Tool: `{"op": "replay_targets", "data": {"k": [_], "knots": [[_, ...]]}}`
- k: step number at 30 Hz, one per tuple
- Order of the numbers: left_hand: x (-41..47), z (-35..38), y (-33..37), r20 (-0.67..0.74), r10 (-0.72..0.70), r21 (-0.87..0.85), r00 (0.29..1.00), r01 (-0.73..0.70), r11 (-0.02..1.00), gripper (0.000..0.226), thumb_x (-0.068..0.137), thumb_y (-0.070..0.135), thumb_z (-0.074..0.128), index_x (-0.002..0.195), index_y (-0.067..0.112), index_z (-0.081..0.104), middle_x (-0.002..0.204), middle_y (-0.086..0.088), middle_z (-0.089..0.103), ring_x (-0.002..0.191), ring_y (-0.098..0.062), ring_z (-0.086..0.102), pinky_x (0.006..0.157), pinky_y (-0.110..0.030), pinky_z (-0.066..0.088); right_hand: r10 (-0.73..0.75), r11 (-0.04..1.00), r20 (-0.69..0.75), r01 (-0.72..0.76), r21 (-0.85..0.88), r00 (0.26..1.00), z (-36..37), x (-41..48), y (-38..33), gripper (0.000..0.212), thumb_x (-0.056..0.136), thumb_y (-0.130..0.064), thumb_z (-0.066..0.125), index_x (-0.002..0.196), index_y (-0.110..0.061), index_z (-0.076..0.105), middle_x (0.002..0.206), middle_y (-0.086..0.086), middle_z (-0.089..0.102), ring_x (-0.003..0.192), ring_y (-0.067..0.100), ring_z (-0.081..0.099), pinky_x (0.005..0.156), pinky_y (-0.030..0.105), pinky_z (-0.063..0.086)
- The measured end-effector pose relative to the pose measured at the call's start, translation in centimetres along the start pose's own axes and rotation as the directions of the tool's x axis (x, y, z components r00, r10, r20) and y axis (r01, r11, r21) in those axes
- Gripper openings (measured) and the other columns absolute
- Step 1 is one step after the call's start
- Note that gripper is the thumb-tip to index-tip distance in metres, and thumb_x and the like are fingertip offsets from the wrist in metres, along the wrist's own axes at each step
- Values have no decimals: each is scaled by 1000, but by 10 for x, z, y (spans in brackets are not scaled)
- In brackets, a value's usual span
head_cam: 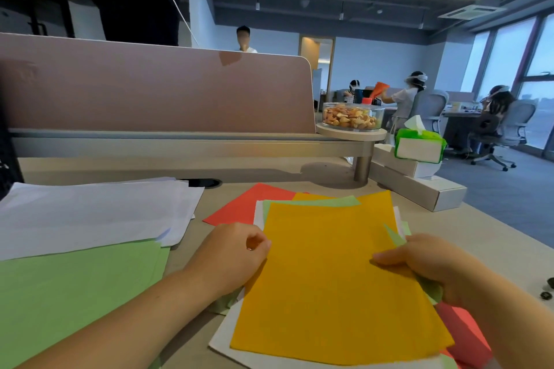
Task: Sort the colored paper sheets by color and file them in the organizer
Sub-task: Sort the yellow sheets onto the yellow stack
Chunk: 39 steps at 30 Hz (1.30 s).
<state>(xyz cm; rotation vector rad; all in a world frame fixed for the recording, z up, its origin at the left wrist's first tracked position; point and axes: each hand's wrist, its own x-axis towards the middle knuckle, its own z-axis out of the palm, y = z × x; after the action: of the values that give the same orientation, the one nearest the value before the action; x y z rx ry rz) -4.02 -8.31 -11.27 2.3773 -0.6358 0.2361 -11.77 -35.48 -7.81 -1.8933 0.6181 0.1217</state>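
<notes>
An orange sheet (329, 278) tops a mixed stack of white, green and red sheets in front of me. My left hand (233, 255) pinches the orange sheet's left edge with curled fingers. My right hand (425, 263) grips the stack's right edge, thumb on the orange sheet, fingers under green paper. A red sheet (251, 204) sticks out behind the stack. To the left lie a pile of white sheets (90, 213) and, nearer me, a pile of green sheets (75, 293). No organizer is in view.
A pink desk divider (150, 93) closes the back. A glass bowl of nuts (350, 117) stands on a round shelf. A green tissue pack (419, 144) rests on white boxes (419, 189) at right. Small black items (547, 290) lie at the right edge. People sit beyond.
</notes>
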Motion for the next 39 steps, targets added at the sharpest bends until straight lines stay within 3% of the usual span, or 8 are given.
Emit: {"op": "replay_targets", "data": {"k": [3, 6, 11, 15, 20, 25, 30, 39], "knots": [[1, -1, 0, -72, -56, -59, 996, 52, 997, 23, 93, 28, 58, 115, 26, 63, 109, 12, 65, 89, 2, 55, 68, -7, 41, -50, 997, -65, 46, -64, 997, 3, 7, 6, 25, 82, -6, 69, 101, 5, 57, 71, 18, 58, 56, 25, 55, 53, 31, 45], [5, -6, 0, -70, -157, -239, 985, 136, 961, 46, 89, 24, 64, 131, 26, 46, 112, 12, 57, 89, 3, 53, 70, -8, 43, -68, 996, -28, 70, 62, 997, -3, 10, 7, 25, 86, -7, 63, 109, 0, 56, 98, 27, 65, 88, 40, 62, 84, 48, 51], [14, -13, -8, 206, -324, -747, 923, 362, 558, 58, 78, 12, 75, 130, 17, 51, 114, -5, 68, 105, -27, 64, 91, -45, 53, -75, 961, 122, 39, 273, 990, -10, 10, 11, 37, 76, -8, 63, 112, -6, 59, 112, 27, 65, 98, 41, 62, 93, 52, 45], [12, -10, -6, 238, -340, -735, 910, 397, 550, 47, 70, 7, 80, 114, 11, 62, 102, -6, 72, 94, -24, 67, 65, -26, 58, -103, 993, 35, 101, 58, 994, -3, 14, 12, 46, 68, -27, 76, 107, -6, 62, 104, 23, 69, 98, 42, 63, 95, 55, 46], [13, -3, -10, 177, -386, -758, 905, 375, 533, 37, 93, 25, 59, 128, 14, 55, 121, 0, 61, 109, -18, 55, 98, -30, 40, -96, 994, -69, 99, 39, 993, -4, 18, 12, 15, 89, -13, 62, 99, -2, 60, 98, 26, 66, 92, 41, 61, 79, 42, 45], [14, -1, -11, 180, -350, -821, 919, 336, 461, 36, 95, 19, 56, 131, 13, 53, 112, 7, 60, 106, -11, 53, 98, -25, 36, -67, 991, -93, 77, 110, 993, -13, 15, 16, 20, 89, -12, 61, 90, 6, 52, 76, 21, 55, 68, 34, 53, 65, 35, 36], [14, 4, -10, 212, -325, -802, 922, 354, 481, 5, 91, 22, 61, 92, 26, 59, 99, 8, 63, 98, -11, 57, 103, -32, 38, -48, 985, -34, 52, 164, 998, -11, 27, 23, 44, 80, -15, 70, 115, 6, 55, 105, 30, 62, 102, 45, 58, 100, 65, 35], [16, 1, -17, 174, -350, -782, 921, 345, 519, 35, 92, 7, 59, 126, 12, 56, 120, 0, 62, 110, -19, 56, 101, -30, 41, 8, 990, -109, 8, 142, 994, -11, 27, 17, 29, 85, -16, 65, 108, -1, 58, 106, 26, 65, 99, 43, 62, 95, 57, 44]]}}
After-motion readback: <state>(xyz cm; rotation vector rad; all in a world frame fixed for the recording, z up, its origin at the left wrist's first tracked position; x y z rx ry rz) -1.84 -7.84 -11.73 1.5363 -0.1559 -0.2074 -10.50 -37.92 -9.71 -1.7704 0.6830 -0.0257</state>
